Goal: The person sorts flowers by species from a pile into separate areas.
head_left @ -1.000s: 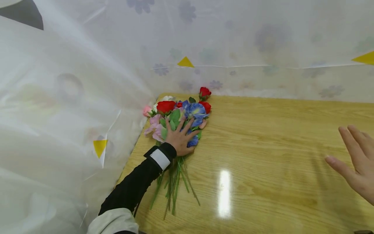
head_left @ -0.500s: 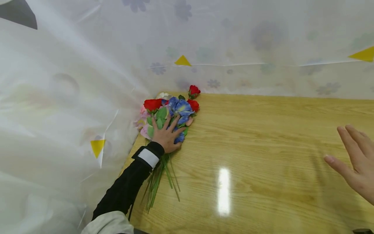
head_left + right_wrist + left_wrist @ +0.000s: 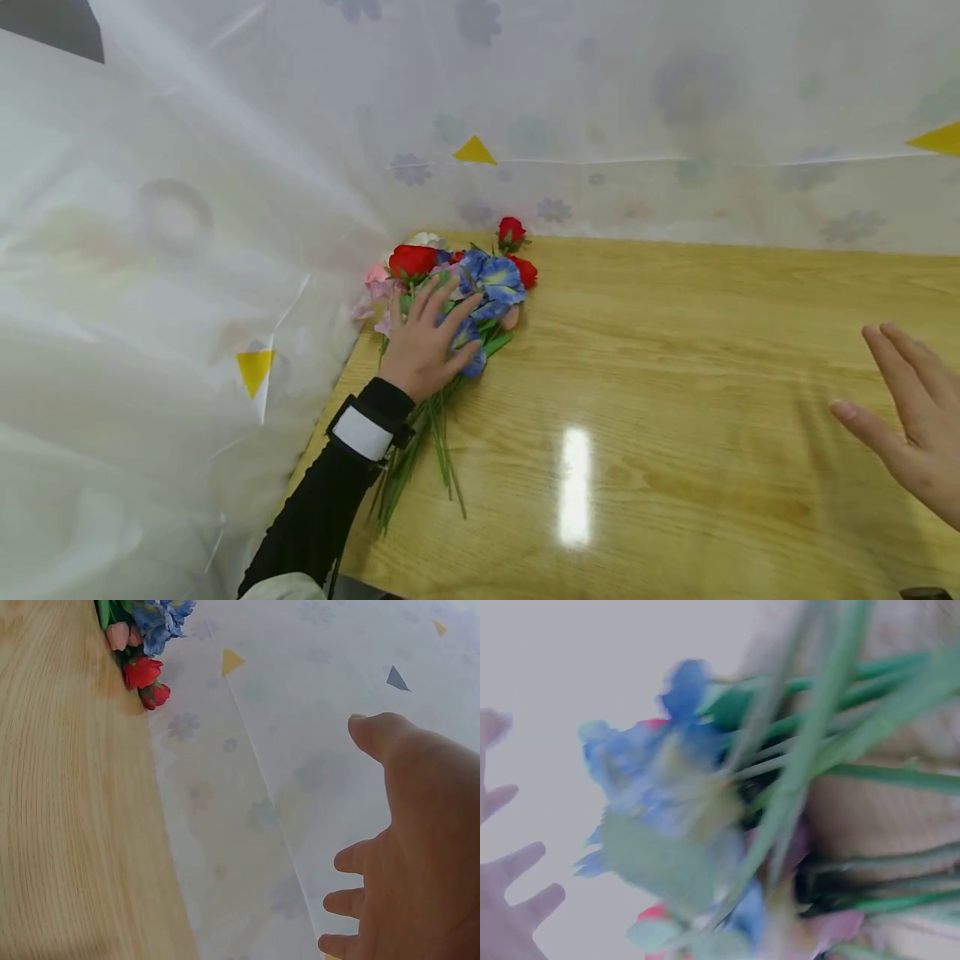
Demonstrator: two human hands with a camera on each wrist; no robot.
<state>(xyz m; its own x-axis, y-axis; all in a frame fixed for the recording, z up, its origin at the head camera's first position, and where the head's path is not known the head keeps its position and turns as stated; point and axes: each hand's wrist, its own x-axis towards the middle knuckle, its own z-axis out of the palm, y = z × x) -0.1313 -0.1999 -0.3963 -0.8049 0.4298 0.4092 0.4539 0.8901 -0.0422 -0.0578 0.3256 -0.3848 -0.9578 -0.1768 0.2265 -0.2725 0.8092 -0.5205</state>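
Observation:
A bunch of flowers lies at the table's far left corner, with blue flowers (image 3: 501, 281), red roses (image 3: 412, 261), pink and white blooms and long green stems (image 3: 408, 475). Over its lower blooms my left hand (image 3: 423, 337) lies palm down, fingers straight and spread. It hides part of the leaves. In the left wrist view the hand (image 3: 514, 907) shows at the left edge, beside the blurred blue petals (image 3: 645, 780) and crossing stems. My right hand (image 3: 911, 417) is at the right edge, well apart from the flowers, fingers extended and holding nothing.
The wooden table (image 3: 675, 375) stretches to the right of the flowers. A whitish, flower-printed sheet (image 3: 637, 100) rises behind the table and along its left side, with yellow triangles (image 3: 475, 151) on it. A small dark object (image 3: 924, 593) shows at the bottom right.
The flowers shifted left under my left hand, then a little back right. My left hand has moved left and slightly farther away across the blooms. The right hand stays almost still.

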